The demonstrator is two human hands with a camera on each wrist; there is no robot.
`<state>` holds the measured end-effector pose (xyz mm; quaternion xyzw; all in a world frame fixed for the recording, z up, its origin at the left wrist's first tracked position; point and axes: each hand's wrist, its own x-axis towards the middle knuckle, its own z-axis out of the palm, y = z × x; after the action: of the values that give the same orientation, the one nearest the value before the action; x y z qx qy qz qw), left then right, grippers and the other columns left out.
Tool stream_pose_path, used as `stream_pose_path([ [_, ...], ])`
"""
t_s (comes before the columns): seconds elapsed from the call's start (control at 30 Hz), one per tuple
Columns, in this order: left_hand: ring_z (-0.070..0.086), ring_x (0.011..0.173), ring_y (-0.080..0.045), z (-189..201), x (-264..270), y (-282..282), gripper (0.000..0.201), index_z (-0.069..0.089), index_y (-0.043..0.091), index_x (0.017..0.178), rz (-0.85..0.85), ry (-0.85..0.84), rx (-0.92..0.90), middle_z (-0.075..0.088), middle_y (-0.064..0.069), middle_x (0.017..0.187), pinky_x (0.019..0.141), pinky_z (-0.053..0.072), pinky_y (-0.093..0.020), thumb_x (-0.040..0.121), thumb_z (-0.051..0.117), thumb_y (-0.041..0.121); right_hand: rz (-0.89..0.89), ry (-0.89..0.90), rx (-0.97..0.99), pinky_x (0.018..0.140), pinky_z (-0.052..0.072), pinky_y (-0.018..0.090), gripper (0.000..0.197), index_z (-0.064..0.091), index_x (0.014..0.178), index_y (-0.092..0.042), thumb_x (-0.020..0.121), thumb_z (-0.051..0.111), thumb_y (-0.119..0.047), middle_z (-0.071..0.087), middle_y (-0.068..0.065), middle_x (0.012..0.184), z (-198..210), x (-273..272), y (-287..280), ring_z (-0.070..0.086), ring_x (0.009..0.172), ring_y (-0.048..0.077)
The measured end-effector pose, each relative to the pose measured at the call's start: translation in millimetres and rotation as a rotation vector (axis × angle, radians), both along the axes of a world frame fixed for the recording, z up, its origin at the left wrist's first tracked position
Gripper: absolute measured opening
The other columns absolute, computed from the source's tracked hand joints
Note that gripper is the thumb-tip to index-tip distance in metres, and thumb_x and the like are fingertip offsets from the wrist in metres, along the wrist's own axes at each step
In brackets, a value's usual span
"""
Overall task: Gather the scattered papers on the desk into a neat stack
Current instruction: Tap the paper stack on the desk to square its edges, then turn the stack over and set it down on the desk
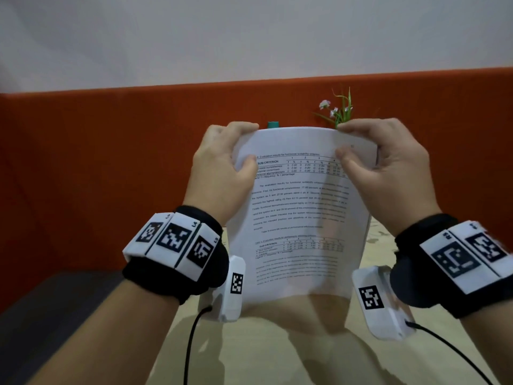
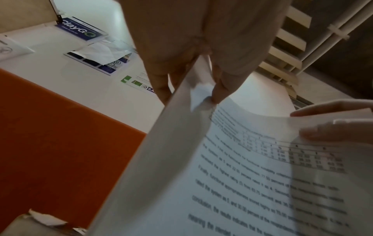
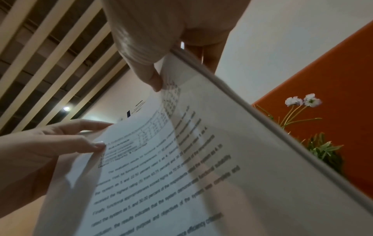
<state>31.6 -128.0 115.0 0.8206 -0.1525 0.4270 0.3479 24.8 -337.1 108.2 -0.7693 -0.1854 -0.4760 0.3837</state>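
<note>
Beige desk [image 1: 277, 343] w/ small flowering plant [image 1: 340, 108] at back edge.

You hold the papers [image 1: 299, 207] upright above the table [image 1: 277, 343], with the printed side facing you. They are white sheets with black text and small tables of numbers, and the front sheet is the only one you can read. The top edge bends a little toward you. Your left hand [image 1: 222, 159] pinches the upper left corner and your right hand [image 1: 385, 159] pinches the upper right corner. At the right side the sheet edges lie close together. The lower edge is blurred.
</note>
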Motion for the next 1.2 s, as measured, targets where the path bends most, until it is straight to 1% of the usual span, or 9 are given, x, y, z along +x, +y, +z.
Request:
stream_pose_path([
  [0.2, 0.050, 0.091, 0.001, 1.9, -5.8, -0.1, 0.052, 0.046, 0.031, 0.133, -0.034, 0.057, -0.023, 0.050, 0.005, 0.119, 0.081, 0.037, 0.003, 0.086, 0.059, 0.010, -0.024, 0.049, -0.003, 0.081, 0.055, 0.034, 0.034, 0.059, 0.119, -0.028, 0.087, 0.064, -0.018, 0.053, -0.011, 0.107, 3.5, -1.9, 0.4, 0.056, 0.095, 0.008],
  [0.3, 0.058, 0.098, 0.007, -9.9, -2.3, 0.9, 0.065, 0.029, 0.034, 0.139, -0.165, 0.167, -0.367, 0.053, 0.015, 0.116, 0.095, 0.047, -0.021, 0.087, 0.059, 0.010, 0.062, 0.137, 0.234, 0.074, 0.053, 0.022, 0.046, 0.045, 0.122, -0.036, 0.085, 0.067, -0.021, 0.058, -0.012, 0.101, -0.8, 1.0, -0.7, 0.061, 0.087, 0.005],
  [0.4, 0.067, 0.096, -0.017, -32.0, -0.7, -9.6, 0.031, 0.041, 0.033, 0.118, -0.136, 0.282, -0.612, 0.064, 0.006, 0.102, 0.089, 0.055, -0.042, 0.091, 0.052, 0.020, 0.130, 0.298, 0.534, 0.082, 0.058, 0.039, 0.027, 0.052, 0.113, -0.028, 0.088, 0.061, -0.031, 0.063, -0.012, 0.097, -21.7, 6.8, 8.3, 0.065, 0.088, 0.008],
  [0.47, 0.066, 0.095, -0.021, -37.1, -3.8, -20.1, 0.015, 0.046, 0.021, 0.111, -0.140, 0.282, -0.680, 0.064, 0.007, 0.095, 0.085, 0.056, -0.039, 0.096, 0.046, 0.020, 0.151, 0.363, 0.575, 0.083, 0.057, 0.046, 0.009, 0.051, 0.099, -0.030, 0.092, 0.054, -0.035, 0.066, -0.007, 0.096, -30.3, 8.2, 19.2, 0.067, 0.091, 0.016],
  [0.63, 0.069, 0.080, -0.016, -33.1, -5.2, -14.7, 0.011, 0.049, 0.031, 0.086, -0.136, 0.171, -0.687, 0.065, 0.008, 0.082, 0.070, 0.060, -0.036, 0.095, 0.046, 0.024, 0.194, 0.276, 0.595, 0.058, 0.048, 0.013, 0.010, 0.046, 0.087, -0.033, 0.095, 0.052, -0.035, 0.059, -0.016, 0.085, -24.3, 4.1, 18.3, 0.061, 0.069, -0.010],
  [0.77, 0.068, 0.085, -0.018, -48.0, -10.5, -14.6, 0.007, 0.051, 0.022, 0.098, -0.164, 0.315, -0.701, 0.066, 0.006, 0.088, 0.075, 0.060, -0.037, 0.095, 0.046, 0.018, 0.203, 0.408, 0.547, 0.067, 0.051, 0.025, 0.005, 0.050, 0.090, -0.033, 0.094, 0.054, -0.032, 0.063, -0.013, 0.092, -46.3, 0.1, 23.4, 0.064, 0.087, 0.006],
  [1.0, 0.063, 0.087, -0.015, -45.1, -12.7, -19.2, 0.015, 0.047, 0.018, 0.109, -0.021, 0.190, -0.635, 0.063, 0.002, 0.094, 0.069, 0.057, -0.023, 0.094, 0.046, 0.021, 0.074, 0.313, 0.548, 0.050, 0.042, 0.002, 0.012, 0.050, 0.100, -0.021, 0.093, 0.057, -0.027, 0.056, -0.021, 0.082, -46.1, 0.9, 27.7, 0.054, 0.072, -0.008],
  [1.13, 0.064, 0.094, -0.026, -57.2, -11.5, -18.7, 0.010, 0.055, 0.018, 0.096, -0.080, 0.363, -0.743, 0.063, 0.006, 0.085, 0.086, 0.054, -0.044, 0.093, 0.046, 0.018, 0.085, 0.448, 0.587, 0.073, 0.053, 0.034, 0.018, 0.051, 0.105, -0.016, 0.096, 0.048, -0.031, 0.059, -0.010, 0.088, -57.1, -1.2, 34.4, 0.062, 0.086, 0.019],
  [1.2, 0.066, 0.092, -0.026, -58.5, -10.2, -14.6, 0.015, 0.059, 0.022, 0.084, -0.090, 0.391, -0.789, 0.067, 0.004, 0.085, 0.088, 0.054, -0.047, 0.091, 0.046, 0.017, 0.115, 0.449, 0.611, 0.072, 0.052, 0.036, 0.017, 0.049, 0.100, -0.018, 0.096, 0.046, -0.034, 0.060, -0.008, 0.089, -56.2, -0.8, 34.6, 0.061, 0.086, 0.018],
])
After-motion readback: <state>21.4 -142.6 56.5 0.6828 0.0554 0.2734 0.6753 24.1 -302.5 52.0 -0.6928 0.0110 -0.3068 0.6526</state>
